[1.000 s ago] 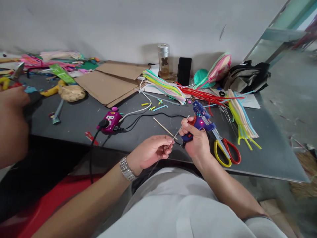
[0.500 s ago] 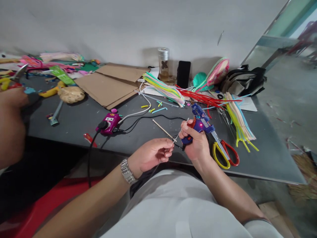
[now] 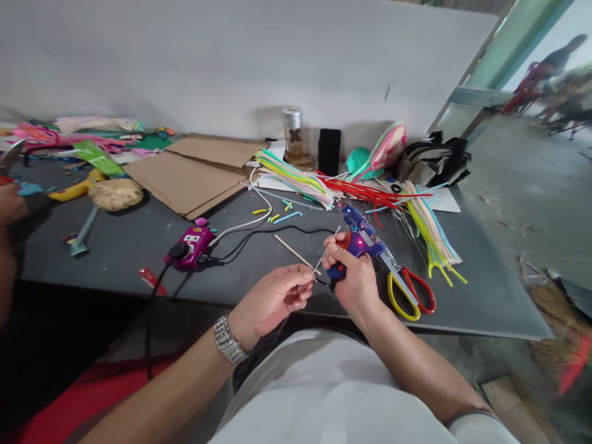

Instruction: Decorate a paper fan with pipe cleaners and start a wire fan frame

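Observation:
My left hand (image 3: 276,299), with a metal watch on the wrist, pinches a thin wire (image 3: 324,258) that slants up to the right. My right hand (image 3: 352,277) is closed around a blue glue gun (image 3: 361,237) with a red light glowing on its side; its nozzle points away from me. The two hands are close together at the near edge of the dark grey table (image 3: 481,290). A thin wooden stick (image 3: 291,250) lies on the table just beyond my left hand.
Yellow-and-red scissors (image 3: 409,290) lie right of my right hand. A purple power strip (image 3: 190,242) with cables sits to the left. Cardboard sheets (image 3: 194,172), bundles of coloured straws (image 3: 296,172), a jar (image 3: 292,132) and a black bag (image 3: 435,161) stand behind. Another person's hand (image 3: 12,216) is at far left.
The view has tilted up and shifted, so the table and hands sit lower left in the frame. Both hands keep their grip and stay close together.

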Tool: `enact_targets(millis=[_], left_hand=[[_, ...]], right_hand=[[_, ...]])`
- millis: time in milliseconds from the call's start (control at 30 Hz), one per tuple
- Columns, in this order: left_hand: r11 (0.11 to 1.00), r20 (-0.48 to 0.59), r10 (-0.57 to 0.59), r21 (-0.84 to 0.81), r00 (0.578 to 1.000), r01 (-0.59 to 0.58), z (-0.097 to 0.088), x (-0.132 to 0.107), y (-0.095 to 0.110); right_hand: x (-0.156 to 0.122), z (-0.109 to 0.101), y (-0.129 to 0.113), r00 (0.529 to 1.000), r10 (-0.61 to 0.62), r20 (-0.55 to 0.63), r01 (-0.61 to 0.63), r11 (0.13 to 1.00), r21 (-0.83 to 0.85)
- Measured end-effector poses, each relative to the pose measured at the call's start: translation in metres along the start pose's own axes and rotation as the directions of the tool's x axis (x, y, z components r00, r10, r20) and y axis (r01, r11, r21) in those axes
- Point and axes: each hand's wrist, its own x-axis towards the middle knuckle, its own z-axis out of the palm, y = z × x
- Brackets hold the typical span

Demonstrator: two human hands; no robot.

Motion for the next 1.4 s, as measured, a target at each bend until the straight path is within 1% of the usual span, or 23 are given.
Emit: enact_targets(millis=[200, 367, 533, 633, 767, 833, 900, 967, 1033, 1133, 1200, 1267, 1333, 1400], left_hand=[[0.999, -0.023, 0.039, 0.024, 0.999, -0.039, 0.001, 0.002, 0.001], [0.991, -0.055, 0.121, 0.066, 0.991, -0.118, 0.007, 0.002, 0.005], [0.975, -0.078, 0.193, 0.125, 0.978, -0.183, 0.014, 0.004, 0.008], [0.968, -0.095, 0.216, 0.147, 0.972, -0.201, 0.017, 0.005, 0.01], [0.964, -0.107, 0.229, 0.167, 0.968, -0.209, 0.02, 0.004, 0.01], [0.962, -0.11, 0.233, 0.172, 0.966, -0.213, 0.019, 0.004, 0.01], [0.958, -0.121, 0.249, 0.179, 0.961, -0.225, 0.017, 0.004, 0.01], [0.944, -0.144, 0.293, 0.2, 0.945, -0.262, 0.012, 0.005, 0.012], [0.919, -0.169, 0.361, 0.23, 0.917, -0.319, 0.007, 0.007, 0.016], [0.88, -0.202, 0.45, 0.268, 0.87, -0.393, 0.0, 0.008, 0.02], [0.858, -0.24, 0.492, 0.295, 0.837, -0.42, -0.003, 0.008, 0.021], [0.83, -0.269, 0.536, 0.342, 0.8, -0.441, -0.004, 0.007, 0.021], [0.797, -0.275, 0.577, 0.393, 0.769, -0.458, -0.004, 0.006, 0.02], [0.776, -0.269, 0.6, 0.422, 0.753, -0.468, -0.004, 0.004, 0.019]], right_hand=[[-0.003, -0.003, 0.006, 1.0, 0.012, -0.004, -0.012, 1.0, -0.004], [-0.01, -0.004, 0.012, 1.0, 0.006, -0.007, -0.006, 0.998, -0.06], [-0.014, -0.004, 0.017, 1.0, 0.013, 0.014, -0.011, 0.994, -0.109], [-0.015, -0.003, 0.018, 1.0, 0.013, 0.007, -0.012, 0.991, -0.135], [-0.014, -0.004, 0.018, 1.0, 0.019, 0.022, -0.016, 0.993, -0.12], [-0.013, -0.005, 0.016, 0.999, 0.017, 0.04, -0.012, 0.993, -0.117], [-0.014, -0.008, 0.014, 1.0, 0.009, 0.018, -0.006, 0.993, -0.115], [-0.016, -0.014, 0.01, 1.0, -0.005, -0.028, 0.002, 0.993, -0.114], [-0.02, -0.023, 0.007, 0.999, -0.022, -0.041, 0.016, 0.99, -0.139], [-0.026, -0.036, 0.005, 0.999, -0.039, 0.035, 0.047, 0.965, -0.259], [-0.031, -0.043, 0.006, 0.994, -0.035, 0.107, 0.075, 0.917, -0.393], [-0.035, -0.045, 0.007, 0.989, -0.027, 0.148, 0.102, 0.844, -0.527], [-0.037, -0.044, 0.009, 0.989, -0.019, 0.144, 0.105, 0.782, -0.614], [-0.039, -0.042, 0.011, 0.993, -0.017, 0.119, 0.091, 0.754, -0.651]])
